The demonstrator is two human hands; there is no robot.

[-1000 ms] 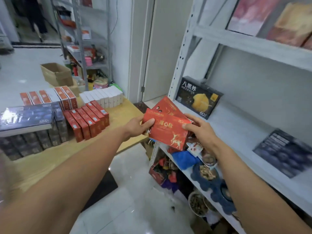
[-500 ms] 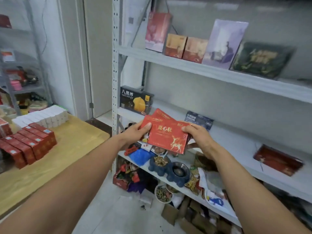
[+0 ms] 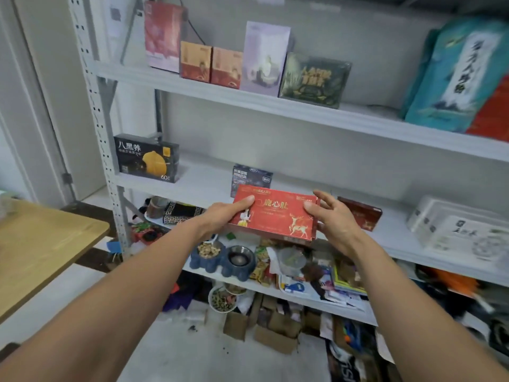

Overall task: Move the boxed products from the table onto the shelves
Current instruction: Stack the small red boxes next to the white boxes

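Red boxes (image 3: 275,216), held between left hand (image 3: 220,219) and right hand (image 3: 336,224), before middle shelf (image 3: 209,183)

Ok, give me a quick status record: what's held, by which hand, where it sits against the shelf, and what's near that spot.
held item: red box with a deer print; a second one may lie behind it
left hand: grips the box's left end, thumb on the front
right hand: pinches the right end
position: at the front of the middle shelf; contact unclear
neighbours: dark blue box behind, dark red box to the right, black box far left
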